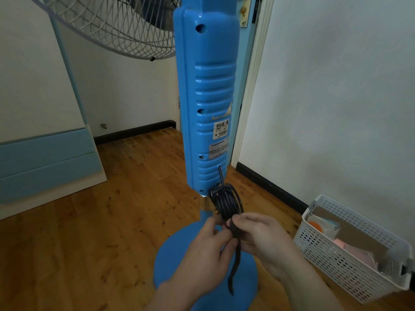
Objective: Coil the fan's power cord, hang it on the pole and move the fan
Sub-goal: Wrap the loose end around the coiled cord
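A blue pedestal fan stands in front of me, its tall blue column (207,97) rising from a round blue base (170,261) on the wooden floor. The black power cord (226,202) leaves the column's lower back and is wound into a bundle beside the thin pole. My left hand (207,252) and my right hand (262,236) both pinch the bundle's lower end. A dark strap (235,263) wraps around the bundle and dangles below my fingers. The fan's white wire grille (116,25) fills the upper left.
A white perforated basket (350,259) with pink and orange items sits on the floor at the right, against the wall. A blue and white panel (49,162) leans at the left. A white door frame (251,90) stands behind the fan.
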The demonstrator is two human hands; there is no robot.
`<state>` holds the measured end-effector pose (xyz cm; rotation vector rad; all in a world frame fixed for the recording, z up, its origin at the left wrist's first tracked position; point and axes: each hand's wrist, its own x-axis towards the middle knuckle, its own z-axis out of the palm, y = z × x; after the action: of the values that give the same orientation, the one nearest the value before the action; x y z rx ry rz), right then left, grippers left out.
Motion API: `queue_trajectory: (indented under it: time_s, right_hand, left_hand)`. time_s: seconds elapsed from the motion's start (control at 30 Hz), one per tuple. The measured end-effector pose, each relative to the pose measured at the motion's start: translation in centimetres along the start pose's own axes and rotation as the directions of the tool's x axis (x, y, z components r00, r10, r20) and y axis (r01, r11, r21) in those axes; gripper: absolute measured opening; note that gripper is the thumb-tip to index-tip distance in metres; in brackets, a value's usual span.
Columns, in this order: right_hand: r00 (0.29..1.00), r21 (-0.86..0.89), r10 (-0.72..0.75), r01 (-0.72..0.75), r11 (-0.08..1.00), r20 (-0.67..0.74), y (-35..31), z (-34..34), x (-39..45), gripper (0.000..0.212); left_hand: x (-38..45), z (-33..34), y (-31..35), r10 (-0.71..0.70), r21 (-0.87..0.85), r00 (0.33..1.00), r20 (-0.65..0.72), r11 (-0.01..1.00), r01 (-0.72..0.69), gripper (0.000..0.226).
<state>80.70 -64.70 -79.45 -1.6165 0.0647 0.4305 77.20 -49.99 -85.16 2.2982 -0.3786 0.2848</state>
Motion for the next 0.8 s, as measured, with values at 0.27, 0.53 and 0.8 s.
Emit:
queue_trajectory:
  time_s: [0.27,0.53,0.8]
  right_hand:
    - [0.997,-0.055,-0.048,0.051,0.997,0.058,-0.2,-1.1,0.3,0.011]
    - [0.992,0.013,-0.118,0.117,0.993,0.044,0.7,-1.3,-0.2,0.012]
    - [0.972,-0.135,-0.234,0.234,0.963,0.019,1.1,-0.8,-0.6,0.009]
  left_hand:
    - [-0.2,-0.4,0.7,-0.008,0.031,1.0,0.028,0.999,0.007,0.025]
    - [0.4,-2.2,1.1,-0.228,-0.274,0.974,-0.014,0.937,0.216,0.032]
    - [2.1,-1.4,2.8,-0.503,-0.427,0.864,-0.024,0.787,0.446,0.034]
